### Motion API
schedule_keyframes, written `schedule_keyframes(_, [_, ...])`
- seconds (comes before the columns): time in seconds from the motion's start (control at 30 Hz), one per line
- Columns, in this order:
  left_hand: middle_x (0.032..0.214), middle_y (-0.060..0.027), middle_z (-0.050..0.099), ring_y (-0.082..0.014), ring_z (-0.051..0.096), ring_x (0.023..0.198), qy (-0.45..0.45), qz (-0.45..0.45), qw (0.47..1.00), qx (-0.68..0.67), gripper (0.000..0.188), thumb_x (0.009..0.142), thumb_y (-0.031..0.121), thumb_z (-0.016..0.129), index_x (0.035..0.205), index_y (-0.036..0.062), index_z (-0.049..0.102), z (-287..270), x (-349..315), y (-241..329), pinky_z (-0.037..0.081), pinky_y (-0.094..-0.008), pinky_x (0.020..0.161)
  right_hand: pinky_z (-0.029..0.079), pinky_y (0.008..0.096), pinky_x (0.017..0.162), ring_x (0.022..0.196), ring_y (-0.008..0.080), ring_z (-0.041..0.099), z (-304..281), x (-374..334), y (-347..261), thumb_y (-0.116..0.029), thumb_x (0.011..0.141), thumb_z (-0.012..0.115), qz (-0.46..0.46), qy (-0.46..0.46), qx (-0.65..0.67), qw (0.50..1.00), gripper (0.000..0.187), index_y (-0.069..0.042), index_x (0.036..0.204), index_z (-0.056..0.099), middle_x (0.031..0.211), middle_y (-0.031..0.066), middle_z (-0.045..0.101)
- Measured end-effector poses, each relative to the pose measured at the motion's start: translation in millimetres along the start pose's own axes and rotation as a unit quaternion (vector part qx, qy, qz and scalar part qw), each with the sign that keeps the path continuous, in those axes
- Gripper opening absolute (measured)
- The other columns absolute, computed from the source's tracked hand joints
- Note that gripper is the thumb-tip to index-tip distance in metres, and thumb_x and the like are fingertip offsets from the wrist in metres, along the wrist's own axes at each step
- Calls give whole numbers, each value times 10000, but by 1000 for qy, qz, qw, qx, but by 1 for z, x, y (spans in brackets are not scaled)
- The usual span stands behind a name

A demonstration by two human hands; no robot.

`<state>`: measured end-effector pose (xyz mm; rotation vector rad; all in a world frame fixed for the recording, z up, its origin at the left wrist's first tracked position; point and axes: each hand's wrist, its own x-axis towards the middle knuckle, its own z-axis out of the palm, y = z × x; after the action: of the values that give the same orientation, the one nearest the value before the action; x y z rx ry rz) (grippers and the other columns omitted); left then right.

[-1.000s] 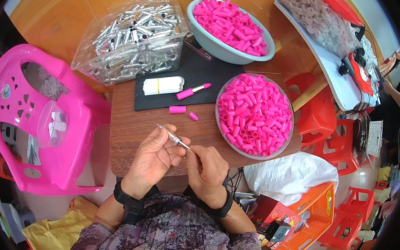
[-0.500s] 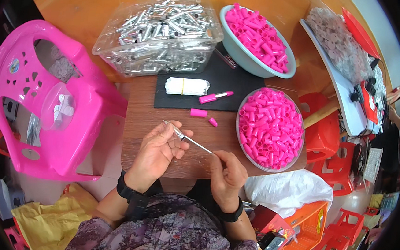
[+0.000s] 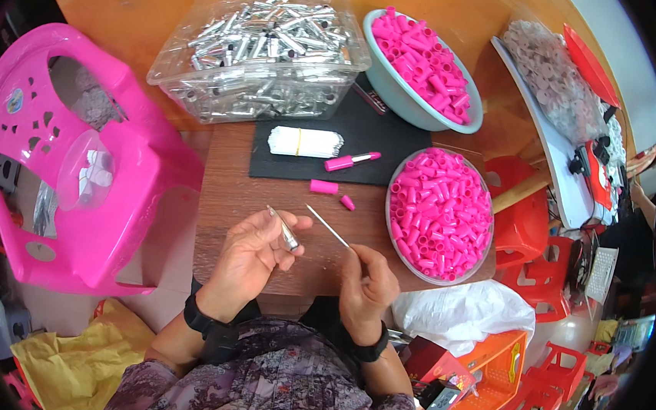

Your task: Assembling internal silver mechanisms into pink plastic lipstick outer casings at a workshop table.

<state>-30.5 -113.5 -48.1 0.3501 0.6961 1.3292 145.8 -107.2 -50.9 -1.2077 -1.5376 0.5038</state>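
The person's left hand (image 3: 247, 251) pinches a small shiny silver tube (image 3: 290, 237) above the near part of the brown wooden table (image 3: 229, 186), while the right hand (image 3: 368, 281) grips a thin white stick (image 3: 328, 227) alongside, which could drop if that fingertip hold slackened.

Heaped pink caps (image 3: 440, 214), massed silver tubes (image 3: 272, 35) and red stools (image 3: 519, 239) suggest a small workshop.

brightly lit, glinting on the pink chair (image 3: 135, 159); fairly sharp over the table (image 3: 226, 178), bent and blackened toward the rim.
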Motion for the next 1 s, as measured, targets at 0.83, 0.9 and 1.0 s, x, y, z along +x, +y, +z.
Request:
schedule_keyframes(0.83, [1144, -175, 619, -118, 544, 789, -42, -22, 994, 100, 280, 900, 149, 596, 1104, -41, 621, 16, 0, -8, 436, -239, 662, 438, 304, 537, 581, 218, 567, 17, -6, 8, 48, 807, 636, 14, -96, 78, 992, 103, 38, 907, 613, 700, 126, 587])
schedule_keyframes(0.9, [1142, -174, 620, -113, 530, 774, -46, -21, 993, 105, 282, 897, 150, 600, 1101, -43, 623, 17, -1, -8, 432, -240, 666, 440, 301, 541, 588, 210, 570, 16, -7, 9, 39, 822, 630, 22, -95, 87, 991, 99, 40, 920, 614, 705, 124, 592])
schedule_keyframes(1.0, [1136, -170, 622, -110, 521, 764, -43, -31, 993, 108, 282, 891, 149, 607, 1096, -44, 628, 18, -2, -9, 428, -239, 670, 441, 293, 549, 598, 191, 570, 17, -10, 9, 13, 852, 618, 49, -89, 112, 989, 94, 44, 940, 619, 719, 118, 604])
